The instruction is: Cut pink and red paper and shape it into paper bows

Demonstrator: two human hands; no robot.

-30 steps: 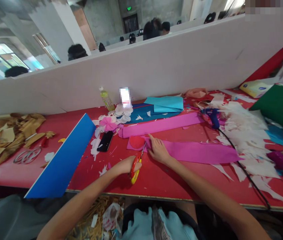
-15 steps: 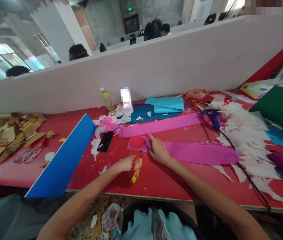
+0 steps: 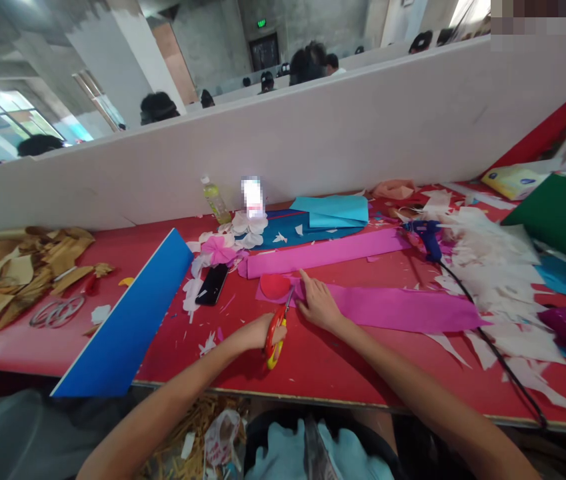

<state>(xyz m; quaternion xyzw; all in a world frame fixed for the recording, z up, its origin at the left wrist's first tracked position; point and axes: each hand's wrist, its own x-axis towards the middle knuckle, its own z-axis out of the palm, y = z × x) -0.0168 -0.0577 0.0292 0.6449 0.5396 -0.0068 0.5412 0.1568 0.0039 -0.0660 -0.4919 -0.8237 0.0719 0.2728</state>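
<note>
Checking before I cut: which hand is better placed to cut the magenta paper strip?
Left, probably: the left hand grips the red-and-yellow scissors, blades pointing at the magenta paper strip, while the right hand lies flat on that strip, holding no tool.

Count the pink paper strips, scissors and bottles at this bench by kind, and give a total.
Pink paper strips: 2
Scissors: 1
Bottle: 1
Total: 4
</note>
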